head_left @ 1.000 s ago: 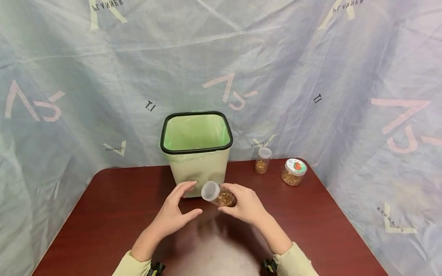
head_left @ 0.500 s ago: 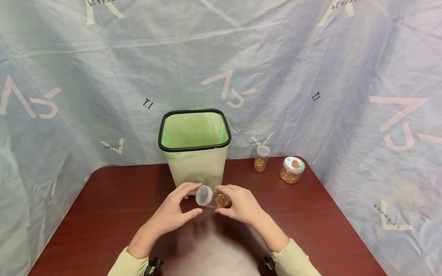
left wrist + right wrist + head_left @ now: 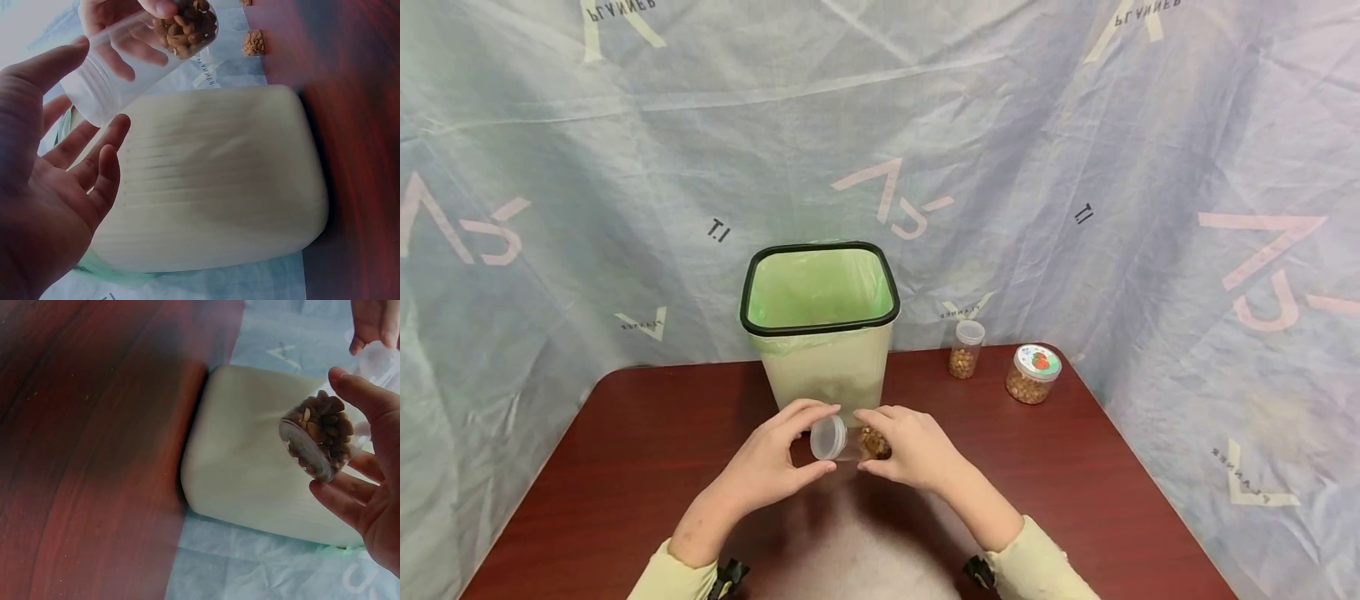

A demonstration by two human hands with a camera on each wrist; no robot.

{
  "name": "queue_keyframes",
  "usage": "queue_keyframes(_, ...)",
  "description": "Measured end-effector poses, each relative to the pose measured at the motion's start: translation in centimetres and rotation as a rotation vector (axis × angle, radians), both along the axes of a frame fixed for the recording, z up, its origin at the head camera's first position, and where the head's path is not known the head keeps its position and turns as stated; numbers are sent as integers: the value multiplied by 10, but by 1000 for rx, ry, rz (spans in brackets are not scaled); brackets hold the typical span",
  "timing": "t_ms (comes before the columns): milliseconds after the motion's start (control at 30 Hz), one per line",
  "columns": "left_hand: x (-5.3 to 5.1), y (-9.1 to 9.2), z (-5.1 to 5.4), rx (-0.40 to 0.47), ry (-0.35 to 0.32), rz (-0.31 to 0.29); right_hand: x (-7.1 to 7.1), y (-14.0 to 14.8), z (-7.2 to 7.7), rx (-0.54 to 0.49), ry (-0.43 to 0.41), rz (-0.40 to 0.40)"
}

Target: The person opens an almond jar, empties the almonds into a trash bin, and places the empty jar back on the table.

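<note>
A clear plastic jar [image 3: 852, 443] with a translucent lid [image 3: 828, 438] lies tilted on its side in the air before the bin, brown nut-like pieces [image 3: 322, 428] gathered at its bottom end. My right hand [image 3: 917, 446] grips that bottom end between thumb and fingers. Around the lid, the thumb and fingers of my left hand [image 3: 767, 458] are spread apart. In the left wrist view, the thumb and fingertips of the left hand [image 3: 56, 169] come close to the lid's edges; whether they touch it I cannot tell.
A cream bin [image 3: 827, 362] with a black rim and green liner stands behind the hands. At the back right of the red-brown table [image 3: 647, 450] are a lidded slim jar [image 3: 966, 350] and a wide jar [image 3: 1033, 375] with a printed lid. Grey cloth [image 3: 775, 125] hangs behind.
My right hand has brought the jar leftward and slightly down, turning it more level. Its lid now sits between the left thumb and fingers, which have barely changed their spread.
</note>
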State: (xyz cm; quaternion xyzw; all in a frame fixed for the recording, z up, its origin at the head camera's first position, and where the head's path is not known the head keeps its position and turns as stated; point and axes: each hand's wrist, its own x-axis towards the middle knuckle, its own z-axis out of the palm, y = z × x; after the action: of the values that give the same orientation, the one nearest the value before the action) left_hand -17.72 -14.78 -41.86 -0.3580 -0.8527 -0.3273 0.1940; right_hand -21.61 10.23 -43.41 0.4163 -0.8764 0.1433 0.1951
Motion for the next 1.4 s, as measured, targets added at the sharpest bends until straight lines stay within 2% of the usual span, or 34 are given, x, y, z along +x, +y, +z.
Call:
queue_keyframes(167, 0, -2, 3, -18, 23, -18, 1, -3, 4, 10, -22, -7)
queue_keyframes(367, 6, -8, 4, 11, -5, -26, 4, -7, 0, -56, -64, 11)
queue_keyframes(600, 11, -11, 3, 48, 7, -60, 6, -3, -6, -139, -222, 50)
queue_keyframes(800, 16, -16, 1, 88, 19, -41, 6, 0, -9, -227, -301, 139)
queue_keyframes(933, 19, -19, -4, 103, 21, -33, 8, 1, -11, -258, -311, 169)
queue_keyframes(1100, 18, -18, -10, 126, 30, -27, 8, 5, -14, -273, -277, 179)
queue_keyframes(1233, 16, -17, -11, 132, 27, -36, 8, 8, -15, -310, -245, 187)
queue_keyframes(1400, 19, -16, -10, 133, 62, -44, 11, 10, -17, -339, -238, 220)
